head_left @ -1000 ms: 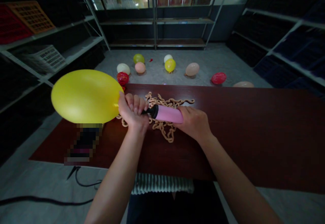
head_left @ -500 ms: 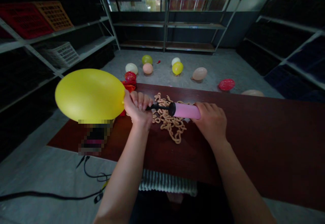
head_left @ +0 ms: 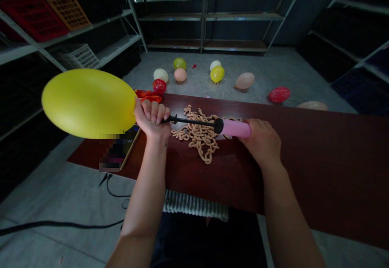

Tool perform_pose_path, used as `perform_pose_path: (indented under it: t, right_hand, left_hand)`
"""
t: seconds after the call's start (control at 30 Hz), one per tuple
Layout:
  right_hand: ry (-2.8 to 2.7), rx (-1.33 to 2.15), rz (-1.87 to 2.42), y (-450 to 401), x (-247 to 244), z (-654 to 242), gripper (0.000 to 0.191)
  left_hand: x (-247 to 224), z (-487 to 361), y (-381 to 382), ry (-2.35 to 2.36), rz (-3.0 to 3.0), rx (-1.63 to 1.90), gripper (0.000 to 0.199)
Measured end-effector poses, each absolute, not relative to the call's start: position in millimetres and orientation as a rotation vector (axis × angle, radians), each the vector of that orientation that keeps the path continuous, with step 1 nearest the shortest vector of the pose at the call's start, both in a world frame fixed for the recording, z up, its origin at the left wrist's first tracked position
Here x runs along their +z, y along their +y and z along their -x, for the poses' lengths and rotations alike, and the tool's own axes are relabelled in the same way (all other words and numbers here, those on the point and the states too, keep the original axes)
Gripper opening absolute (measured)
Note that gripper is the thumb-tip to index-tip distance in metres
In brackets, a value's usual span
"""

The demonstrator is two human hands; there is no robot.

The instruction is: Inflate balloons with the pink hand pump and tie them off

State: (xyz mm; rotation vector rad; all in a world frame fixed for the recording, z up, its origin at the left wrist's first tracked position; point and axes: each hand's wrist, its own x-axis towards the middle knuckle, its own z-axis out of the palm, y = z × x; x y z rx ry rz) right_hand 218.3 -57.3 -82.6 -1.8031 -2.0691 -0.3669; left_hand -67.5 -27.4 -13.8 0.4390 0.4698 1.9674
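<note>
A yellow inflated balloon (head_left: 88,102) stretches out to the left of my left hand (head_left: 153,118). That hand is closed around the balloon's neck and the black end of a hand balloon pump; its grip hides where the two meet. The pump's thin black rod (head_left: 194,121) runs bare from this fist to the pink barrel (head_left: 235,128). My right hand (head_left: 264,140) wraps the barrel's far end. Below the pump, a heap of tan, twisted, uninflated long balloons (head_left: 202,138) lies on the dark red table (head_left: 322,170).
Orange-red limp material (head_left: 148,96) lies at the table's far left edge, near a partly blurred phone-like device (head_left: 129,146). Several balloons, such as a yellow one (head_left: 217,74) and a red one (head_left: 279,94), rest on the floor beyond. Shelves with crates (head_left: 36,16) stand around; cables (head_left: 60,224) cross the floor.
My hands have moved apart, drawing more of the black rod out of the pink barrel. The yellow balloon has shifted left with my left hand, and the view has tilted down.
</note>
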Motion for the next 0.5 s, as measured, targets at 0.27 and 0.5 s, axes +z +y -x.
perform_pose_path:
  t: [0.27, 0.5]
  right_hand:
    - [-2.087, -0.470, 1.666, -61, -84, -198, 0.036]
    - [-1.961, -0.387, 1.662, -60, -87, -176, 0.037]
  left_hand:
    - [-2, 48, -13, 0.532, -0.441, 1.935, 0.061]
    - [4, -6, 2, 0.484, -0.494, 1.743, 0.066]
